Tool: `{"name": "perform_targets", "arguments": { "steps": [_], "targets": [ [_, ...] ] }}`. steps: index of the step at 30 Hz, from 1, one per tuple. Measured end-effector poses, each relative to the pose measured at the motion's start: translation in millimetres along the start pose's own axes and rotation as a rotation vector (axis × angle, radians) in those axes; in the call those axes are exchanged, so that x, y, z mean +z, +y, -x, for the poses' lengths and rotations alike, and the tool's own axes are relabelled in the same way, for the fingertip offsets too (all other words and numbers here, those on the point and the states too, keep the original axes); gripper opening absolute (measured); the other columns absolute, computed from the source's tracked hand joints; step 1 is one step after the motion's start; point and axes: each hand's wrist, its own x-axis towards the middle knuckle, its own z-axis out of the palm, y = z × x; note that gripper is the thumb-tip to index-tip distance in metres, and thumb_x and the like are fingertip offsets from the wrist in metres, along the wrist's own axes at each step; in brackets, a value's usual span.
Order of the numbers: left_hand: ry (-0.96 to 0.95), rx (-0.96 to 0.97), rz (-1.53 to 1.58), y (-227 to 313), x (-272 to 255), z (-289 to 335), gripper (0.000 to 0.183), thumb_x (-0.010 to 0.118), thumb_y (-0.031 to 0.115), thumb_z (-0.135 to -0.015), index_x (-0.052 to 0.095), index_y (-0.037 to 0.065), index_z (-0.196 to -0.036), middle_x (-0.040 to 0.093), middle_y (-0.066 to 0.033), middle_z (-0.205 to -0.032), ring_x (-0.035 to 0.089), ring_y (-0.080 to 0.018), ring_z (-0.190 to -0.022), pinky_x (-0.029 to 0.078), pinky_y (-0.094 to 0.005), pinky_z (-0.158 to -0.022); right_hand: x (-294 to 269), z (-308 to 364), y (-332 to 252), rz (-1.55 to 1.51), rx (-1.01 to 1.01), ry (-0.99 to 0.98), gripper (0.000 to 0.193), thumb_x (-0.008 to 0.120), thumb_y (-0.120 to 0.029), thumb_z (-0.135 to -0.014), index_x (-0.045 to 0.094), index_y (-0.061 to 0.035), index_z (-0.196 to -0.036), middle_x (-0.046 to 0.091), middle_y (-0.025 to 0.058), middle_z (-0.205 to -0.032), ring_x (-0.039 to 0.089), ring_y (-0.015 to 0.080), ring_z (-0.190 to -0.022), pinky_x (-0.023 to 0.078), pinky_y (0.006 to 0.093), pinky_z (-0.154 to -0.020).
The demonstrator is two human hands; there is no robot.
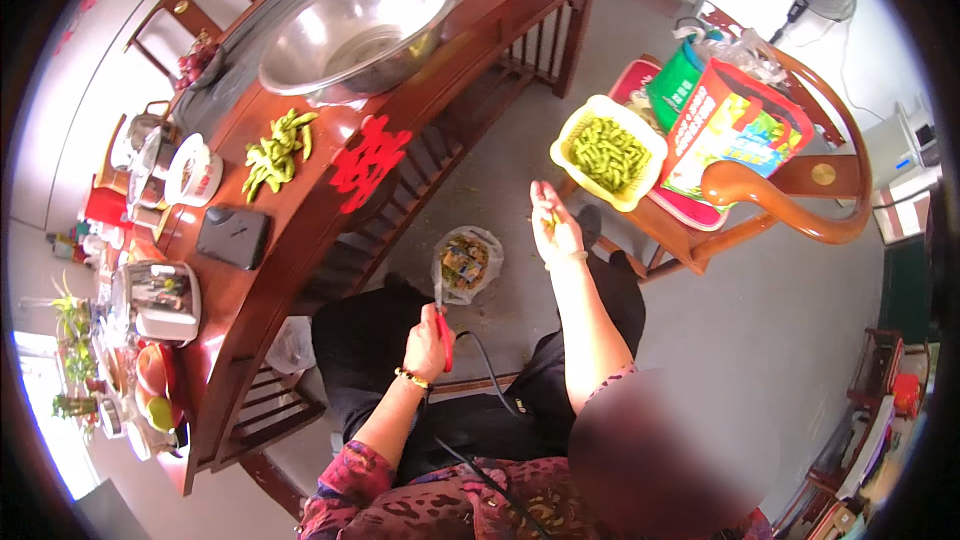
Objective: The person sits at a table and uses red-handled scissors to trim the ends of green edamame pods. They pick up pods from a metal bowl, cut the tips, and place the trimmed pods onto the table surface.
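My left hand (426,342) is closed round the red handles of a pair of scissors (445,340), whose blades point away from me. Just past the blades, a white plastic bag (490,243) with scraps in it stands on the floor. My right hand (556,227) is raised and cupped, with a little green showing in it that looks like bean pods. Close beyond its fingertips is a yellow basket (628,202) filled with green bean pods (606,152). A small heap of uncut-looking pods (278,152) lies on the wooden table.
On the red-brown table (320,175) at left stand a large steel basin (360,35), a white tub (193,172) and a black box (233,236). A wooden chair (830,225) at right bears the basket, a red tray (690,212) and a red package (735,130). A dark cord (487,355) crosses my lap.
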Motion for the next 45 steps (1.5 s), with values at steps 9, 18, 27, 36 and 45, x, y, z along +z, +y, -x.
{"name": "perform_targets", "arguments": {
  "steps": [9,18,27,36,45],
  "targets": [
    [0.028,0.061,0.001,3,0,1,0.027,0.052,0.004,-0.076,0.044,0.004,-0.101,0.057,-0.0095,-0.061,0.059,-0.0216,-0.055,0.045,-0.0307,-0.052,7,41,61,0.284,0.407,0.047,0.028,0.042,0.002,-0.085,0.043,0.0080,-0.113,0.045,0.0209,-0.116,0.053,0.0188,-0.089,0.045,0.0247,-0.073],
    [0.035,0.128,0.064,22,-5,-2,0.031,0.053,0.004,-0.074,0.043,0.003,-0.104,0.058,-0.0134,-0.065,0.060,-0.0290,-0.059,0.047,-0.0344,-0.055,14,43,71,0.109,0.448,0.128,0.019,0.045,0.001,-0.086,0.049,0.0095,-0.102,0.043,0.0251,-0.120,0.055,0.0185,-0.091,0.048,0.0263,-0.079],
    [0.047,0.152,0.033,17,-10,-4,0.032,0.050,0.001,-0.072,0.043,0.004,-0.103,0.061,-0.0097,-0.069,0.062,-0.0240,-0.062,0.048,-0.0310,-0.058,3,49,74,0.535,0.530,-0.102,0.019,0.047,-0.015,-0.089,0.053,-0.0062,-0.105,0.053,0.0033,-0.086,0.047,0.0065,-0.065,0.039,0.0147,-0.054],
    [0.081,0.111,0.027,17,-17,-8,0.033,0.052,0.002,-0.073,0.042,0.004,-0.105,0.061,-0.0101,-0.069,0.062,-0.0261,-0.065,0.048,-0.0319,-0.060,12,56,84,1.064,0.473,-0.101,0.025,0.049,-0.008,-0.086,0.050,-0.0065,-0.110,0.056,0.0037,-0.085,0.040,0.0036,-0.059,0.032,0.0152,-0.049],
    [0.055,0.184,-0.223,14,-21,-11,0.036,0.050,0.006,-0.077,0.039,0.000,-0.111,0.051,-0.0262,-0.102,0.049,-0.0390,-0.098,0.040,-0.0426,-0.085,11,60,90,1.298,0.478,-0.089,0.015,0.054,-0.008,-0.083,0.052,-0.0076,-0.098,0.057,0.0041,-0.077,0.039,0.0029,-0.053,0.028,0.0150,-0.046]
  ]
}}
